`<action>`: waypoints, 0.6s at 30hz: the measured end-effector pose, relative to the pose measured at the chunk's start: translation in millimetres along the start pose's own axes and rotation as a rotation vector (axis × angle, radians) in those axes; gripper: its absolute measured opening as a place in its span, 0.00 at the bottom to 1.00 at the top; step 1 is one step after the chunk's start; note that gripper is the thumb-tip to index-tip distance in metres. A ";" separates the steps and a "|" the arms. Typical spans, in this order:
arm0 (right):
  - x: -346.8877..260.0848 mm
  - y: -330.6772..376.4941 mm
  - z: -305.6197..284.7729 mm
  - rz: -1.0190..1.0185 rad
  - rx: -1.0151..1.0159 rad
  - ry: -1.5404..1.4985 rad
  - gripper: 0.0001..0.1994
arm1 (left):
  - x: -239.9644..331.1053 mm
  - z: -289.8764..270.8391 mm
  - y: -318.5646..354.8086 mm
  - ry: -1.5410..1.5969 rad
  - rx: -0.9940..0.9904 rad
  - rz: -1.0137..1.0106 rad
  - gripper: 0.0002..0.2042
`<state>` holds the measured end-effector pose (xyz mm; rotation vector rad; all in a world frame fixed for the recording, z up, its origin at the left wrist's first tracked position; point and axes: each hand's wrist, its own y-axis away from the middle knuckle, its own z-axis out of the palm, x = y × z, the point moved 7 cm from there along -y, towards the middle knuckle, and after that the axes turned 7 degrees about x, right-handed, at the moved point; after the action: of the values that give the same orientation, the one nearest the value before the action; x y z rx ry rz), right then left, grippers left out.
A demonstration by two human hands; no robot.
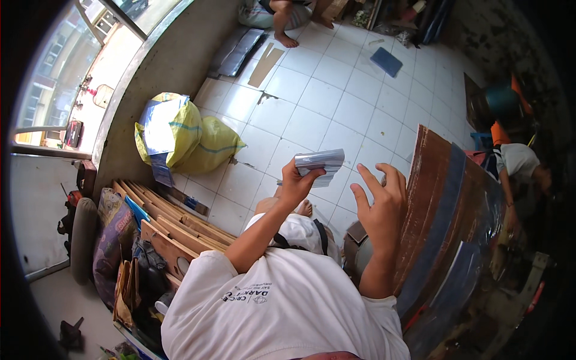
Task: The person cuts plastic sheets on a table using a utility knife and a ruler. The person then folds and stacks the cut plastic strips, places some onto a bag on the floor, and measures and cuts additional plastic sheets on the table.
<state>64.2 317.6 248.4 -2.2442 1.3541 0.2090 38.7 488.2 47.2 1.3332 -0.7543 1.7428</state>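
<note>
My left hand (295, 185) grips a small stack of shiny, clear-grey plastic sheets (321, 160), thumb on top and fingers around its left edge. The sheets fan out a little at their lower right. To the right of the stack, my right hand (384, 195) is raised with its fingers apart and slightly bent, touching nothing. Both hands are in front of my white shirt, above the tiled floor.
On my right is a brown wooden table (423, 180) with a blue strip and plastic sheets; another person (517, 161) is beyond it. A yellow sack (204, 144) and wooden boards (180, 222) stand left. Another person's leg (282, 24) shows at the back.
</note>
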 end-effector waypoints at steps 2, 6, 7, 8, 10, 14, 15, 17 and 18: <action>3.9 3.5 -3.5 -0.027 0.013 -0.060 0.26 | 10.6 6.7 3.3 -0.112 -0.058 0.082 0.13; 11.1 10.9 3.4 -0.114 -0.026 -0.202 0.31 | 40.6 35.7 20.1 -0.368 -0.235 0.275 0.14; 11.6 13.3 7.4 -0.144 -0.091 -0.234 0.29 | 47.9 43.6 27.4 -0.414 -0.298 0.430 0.15; 13.3 16.4 8.8 -0.126 -0.149 -0.262 0.23 | 43.7 45.7 30.0 -0.399 -0.340 0.370 0.16; 15.4 22.7 13.7 -0.100 -0.231 -0.253 0.22 | 45.3 48.1 33.2 -0.400 -0.373 0.395 0.16; 22.5 31.7 20.2 -0.109 -0.268 -0.243 0.13 | 41.2 54.1 41.2 -0.379 -0.420 0.397 0.15; 22.7 32.3 20.6 -0.127 -0.281 -0.244 0.11 | 39.3 54.6 42.9 -0.380 -0.418 0.399 0.15; 20.8 32.7 19.5 -0.152 -0.286 -0.221 0.09 | 32.2 54.0 46.0 -0.335 -0.397 0.350 0.15; 19.8 33.4 19.0 -0.172 -0.291 -0.196 0.07 | 29.5 54.6 48.5 -0.334 -0.395 0.352 0.15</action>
<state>47.5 298.9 213.2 -2.4858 1.0774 0.5819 19.7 425.3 90.7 1.2789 -1.5143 1.5285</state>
